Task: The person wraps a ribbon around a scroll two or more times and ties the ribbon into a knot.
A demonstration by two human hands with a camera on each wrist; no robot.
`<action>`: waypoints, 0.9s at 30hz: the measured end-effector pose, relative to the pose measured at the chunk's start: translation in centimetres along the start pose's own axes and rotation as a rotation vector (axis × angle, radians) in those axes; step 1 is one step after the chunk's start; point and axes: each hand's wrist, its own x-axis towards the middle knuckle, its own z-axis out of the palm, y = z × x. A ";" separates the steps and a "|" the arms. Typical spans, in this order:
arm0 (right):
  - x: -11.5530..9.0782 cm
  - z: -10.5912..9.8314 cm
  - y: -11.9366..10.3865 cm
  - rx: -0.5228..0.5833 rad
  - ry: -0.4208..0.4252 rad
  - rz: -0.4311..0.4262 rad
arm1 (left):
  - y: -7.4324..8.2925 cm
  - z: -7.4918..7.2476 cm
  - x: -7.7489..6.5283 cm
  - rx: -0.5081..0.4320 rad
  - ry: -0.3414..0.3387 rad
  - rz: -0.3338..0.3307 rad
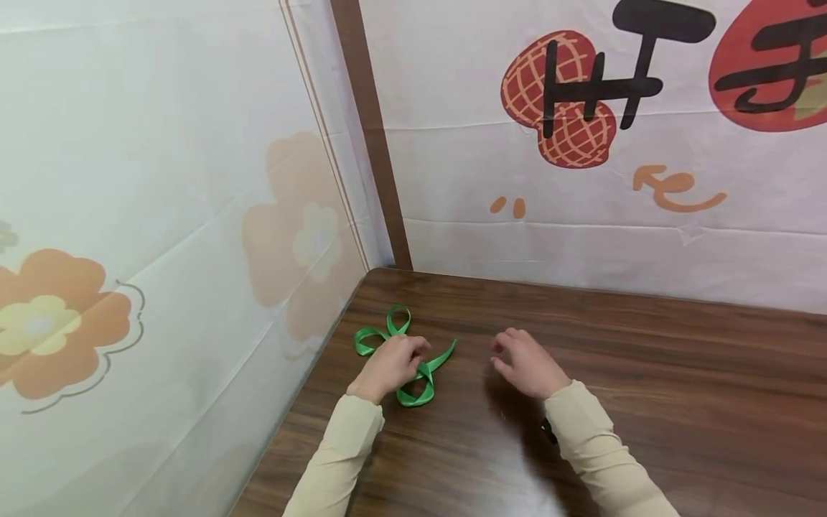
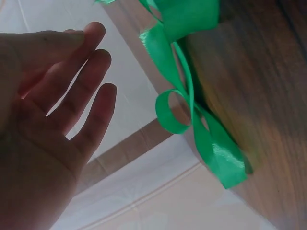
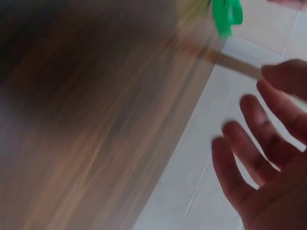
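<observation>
A green ribbon [image 1: 416, 397] with several loops and a loose tail lies on the brown wooden table [image 1: 646, 402], near its left side. In the head view my left hand [image 1: 392, 366] is over the ribbon and hides part of it. The left wrist view shows that left hand [image 2: 62, 91] beside the looped ribbon [image 2: 206, 134], fingers relaxed and holding nothing. Farther right, my right hand [image 1: 526, 365] hovers over the table, apart from the ribbon. Its fingers [image 3: 259, 148] are loosely bent with nothing between them in the right wrist view.
A white wall sheet with orange flowers [image 1: 39, 327] borders the table on the left. Behind the table hangs another white sheet [image 1: 452, 165] with red and black print. A small dark object [image 1: 548, 431] shows beside the right sleeve [image 1: 581, 424].
</observation>
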 end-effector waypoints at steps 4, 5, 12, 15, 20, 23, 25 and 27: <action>0.9 1.1 -1.5 0.030 -0.088 -0.039 | -0.4 0.3 -0.1 0.024 -0.011 0.024; 1.1 1.4 -1.9 0.032 -0.098 -0.050 | -0.4 0.3 -0.1 0.023 -0.021 0.022; 1.7 3.4 -3.8 0.040 -0.182 -0.131 | -0.3 1.2 -0.4 0.037 -0.069 -0.024; 1.6 4.3 -4.0 0.023 -0.210 -0.130 | 0.0 1.8 -0.3 0.053 -0.093 -0.029; 1.7 5.5 -4.0 0.004 -0.228 -0.185 | 0.0 2.2 -0.3 0.068 -0.104 -0.049; 2.0 5.9 -4.2 -0.007 -0.238 -0.197 | -0.2 2.1 -0.4 0.073 -0.105 -0.052; 2.1 6.0 -4.2 -0.020 -0.239 -0.187 | -0.4 2.0 -0.5 0.083 -0.104 -0.055; 2.3 6.1 -4.3 -0.039 -0.233 -0.179 | -0.6 1.9 -0.6 0.094 -0.102 -0.061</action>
